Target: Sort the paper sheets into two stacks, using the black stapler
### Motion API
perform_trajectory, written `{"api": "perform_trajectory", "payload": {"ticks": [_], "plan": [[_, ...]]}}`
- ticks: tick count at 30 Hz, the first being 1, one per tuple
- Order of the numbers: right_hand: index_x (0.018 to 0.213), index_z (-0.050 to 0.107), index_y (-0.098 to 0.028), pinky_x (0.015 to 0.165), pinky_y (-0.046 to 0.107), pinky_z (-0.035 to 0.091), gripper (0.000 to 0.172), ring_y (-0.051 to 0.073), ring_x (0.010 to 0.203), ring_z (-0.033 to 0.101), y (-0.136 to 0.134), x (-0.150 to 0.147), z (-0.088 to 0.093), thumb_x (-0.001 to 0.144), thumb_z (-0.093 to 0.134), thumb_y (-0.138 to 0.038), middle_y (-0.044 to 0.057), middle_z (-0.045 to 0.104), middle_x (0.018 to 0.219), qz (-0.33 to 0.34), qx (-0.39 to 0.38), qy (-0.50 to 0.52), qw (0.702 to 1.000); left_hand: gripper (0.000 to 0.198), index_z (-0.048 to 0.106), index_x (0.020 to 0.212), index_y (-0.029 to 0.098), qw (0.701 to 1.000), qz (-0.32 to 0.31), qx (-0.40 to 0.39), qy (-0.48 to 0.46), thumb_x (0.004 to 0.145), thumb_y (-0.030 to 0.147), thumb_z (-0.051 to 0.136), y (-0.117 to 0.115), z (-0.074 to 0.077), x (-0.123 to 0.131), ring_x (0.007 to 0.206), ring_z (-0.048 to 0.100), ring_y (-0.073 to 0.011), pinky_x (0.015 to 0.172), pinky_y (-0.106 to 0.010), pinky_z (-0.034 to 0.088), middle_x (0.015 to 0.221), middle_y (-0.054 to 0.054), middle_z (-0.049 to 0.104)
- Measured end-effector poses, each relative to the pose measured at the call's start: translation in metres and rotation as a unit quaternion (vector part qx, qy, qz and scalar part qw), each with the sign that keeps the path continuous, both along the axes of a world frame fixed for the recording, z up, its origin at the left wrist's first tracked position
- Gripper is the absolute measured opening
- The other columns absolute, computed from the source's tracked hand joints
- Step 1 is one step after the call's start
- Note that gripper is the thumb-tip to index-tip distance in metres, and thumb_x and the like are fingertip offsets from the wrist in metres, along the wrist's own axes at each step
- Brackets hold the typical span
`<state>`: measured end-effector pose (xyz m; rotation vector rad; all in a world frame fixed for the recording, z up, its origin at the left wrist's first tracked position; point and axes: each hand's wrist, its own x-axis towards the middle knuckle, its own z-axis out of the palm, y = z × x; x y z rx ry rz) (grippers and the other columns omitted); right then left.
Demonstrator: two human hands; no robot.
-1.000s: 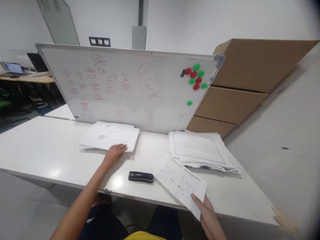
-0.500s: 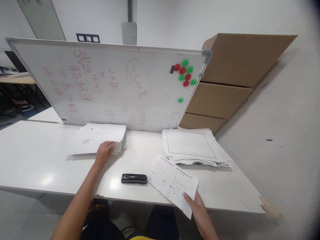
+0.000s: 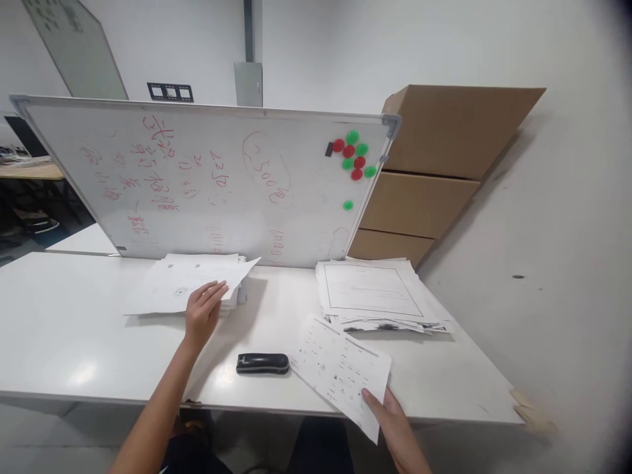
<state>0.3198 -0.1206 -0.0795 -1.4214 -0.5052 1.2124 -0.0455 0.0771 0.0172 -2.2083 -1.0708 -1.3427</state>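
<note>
The left hand has gone from lying flat on the left paper stack 1 second ago to lifting it: its fingers now curl under the near right corner of the top sheets, which stand raised and fanned above the rest of the pile. That reads as the person separating off a few pages rather than just steadying the pile. The right hand has hardly moved; it pinches the near corner of a printed sheet, thumb on top, with the sheet lying partly on the white table and its corner hanging over the near edge.

Taking the black stapler as the landmark: the lifted stack is behind it and to its left, against the foot of the whiteboard; the held sheet lies just to its right, close but apart; a second, looser paper pile sits behind that sheet, to the stapler's far right. The held sheet shows small dark print in rows, like a table or form.
</note>
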Motion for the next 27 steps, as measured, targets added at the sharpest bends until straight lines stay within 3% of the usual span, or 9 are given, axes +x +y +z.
{"api": "perform_trajectory", "payload": {"ticks": [3,5,7,9,13,16,19,23,27], "plan": [[0.117,0.063,-0.02,0.098,0.046,0.046,0.065,0.034,0.113,0.06,0.001,-0.001,0.0,0.061,0.08,-0.05,0.009,0.069,0.119,0.0,-0.001,0.008,1.0,0.037,0.056,0.122,0.025,0.996,-0.058,0.055,0.051,0.089,0.01,0.047,-0.042,0.015,0.045,0.116,0.056,-0.0211,0.09,-0.04,0.047,0.114,-0.004,0.068],[0.114,0.064,-0.021,0.099,0.045,0.045,0.06,0.032,0.113,0.06,0.0,-0.002,0.002,0.062,0.08,-0.047,0.008,0.069,0.118,0.012,0.008,0.016,1.0,0.041,0.053,0.126,0.02,0.987,-0.119,0.048,0.094,0.089,0.005,0.043,-0.077,0.009,0.087,0.121,0.053,-0.0195,0.093,-0.038,0.046,0.117,-0.005,0.067],[0.11,0.067,-0.021,0.1,0.046,0.044,0.055,0.032,0.112,0.061,-0.004,-0.002,0.004,0.062,0.08,-0.045,0.007,0.071,0.114,0.03,0.02,0.03,0.999,0.037,0.054,0.125,0.017,0.971,-0.176,0.008,0.163,0.09,0.008,0.043,-0.113,-0.011,0.132,0.125,0.049,-0.0199,0.098,-0.038,0.043,0.123,-0.005,0.064],[0.104,0.069,-0.021,0.099,0.048,0.044,0.049,0.032,0.11,0.062,-0.012,0.001,0.005,0.062,0.081,-0.044,0.007,0.073,0.107,0.046,0.024,0.06,0.997,0.028,0.059,0.117,0.018,0.961,-0.215,-0.017,0.174,0.092,0.018,0.046,-0.143,-0.042,0.172,0.123,0.051,-0.0213,0.095,-0.038,0.044,0.125,-0.006,0.062],[0.088,0.074,-0.02,0.095,0.048,0.048,0.038,0.033,0.104,0.065,-0.032,0.02,0.005,0.06,0.082,-0.044,0.007,0.076,0.093,0.013,0.021,0.118,0.993,0.024,0.065,0.107,0.019,0.957,-0.247,-0.014,0.152,0.088,0.029,0.054,-0.18,-0.102,0.222,0.113,0.057,-0.0221,0.081,-0.034,0.049,0.125,-0.007,0.062],[0.083,0.074,-0.019,0.092,0.047,0.051,0.039,0.033,0.105,0.064,-0.045,0.034,0.006,0.063,0.076,-0.053,0.007,0.076,0.091,-0.041,0.03,0.111,0.993,0.025,0.065,0.108,0.02,0.947,-0.283,-0.015,0.153,0.087,0.031,0.057,-0.188,-0.122,0.232,0.111,0.058,-0.0201,0.074,-0.03,0.049,0.129,-0.006,0.06],[0.087,0.073,-0.018,0.092,0.046,0.051,0.046,0.033,0.105,0.064,-0.05,0.035,0.009,0.065,0.073,-0.058,0.008,0.075,0.092,-0.065,0.005,0.077,0.995,0.027,0.064,0.111,0.022,0.922,-0.334,-0.008,0.197,0.088,0.033,0.057,-0.191,-0.121,0.23,0.118,0.053,-0.0196,0.081,-0.029,0.049,0.141,-0.004,0.049],[0.09,0.071,-0.018,0.088,0.044,0.053,0.044,0.032,0.097,0.068,-0.043,0.019,0.014,0.059,0.081,-0.047,0.008,0.076,0.088,-0.06,-0.035,0.029,0.997,0.026,0.064,0.113,0.022,0.909,-0.358,0.02,0.212,0.092,0.031,0.051,-0.191,-0.104,0.221,0.12,0.051,-0.019,0.087,-0.028,0.048,0.147,-0.003,0.041],[0.089,0.07,-0.015,0.081,0.045,0.054,0.048,0.034,0.088,0.07,-0.033,0.019,0.022,0.056,0.082,-0.048,0.011,0.076,0.087,-0.044,-0.032,-0.01,0.998,0.031,0.06,0.121,0.022,0.939,-0.291,0.028,0.18,0.092,0.024,0.048,-0.168,-0.075,0.185,0.123,0.049,-0.0217,0.096,-0.035,0.044,0.142,-0.002,0.048]]}}
